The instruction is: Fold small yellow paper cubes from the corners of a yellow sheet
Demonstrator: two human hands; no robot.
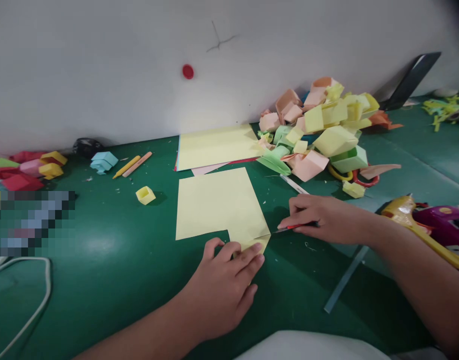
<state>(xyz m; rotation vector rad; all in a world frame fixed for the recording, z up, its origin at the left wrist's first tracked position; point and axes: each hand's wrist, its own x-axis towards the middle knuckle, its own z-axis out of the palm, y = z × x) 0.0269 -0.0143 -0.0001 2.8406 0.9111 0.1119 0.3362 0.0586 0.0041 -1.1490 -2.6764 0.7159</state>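
A pale yellow sheet of paper (214, 200) lies flat on the green tabletop, with a notch missing from its near left corner. My left hand (229, 280) rests on the narrow near end of the sheet, fingers stretched out and pressing down. In my right hand (315, 215) is a slim craft knife (294, 226) with a red part, closed between the fingers. Its dark blade touches the sheet's right edge, where a slit or crease line runs inward just beyond my left fingertips. Most of the handle is hidden by the fingers.
Behind lies a stack of coloured paper (214, 147), beside a heap of folded paper pieces (327, 125). A translucent strip (345, 280) lies under my right forearm. Yellow and purple tools (439, 225) sit at right. Two crayon-like sticks (133, 165), a small yellow paper box (145, 195) and a white cable (47, 280) are left.
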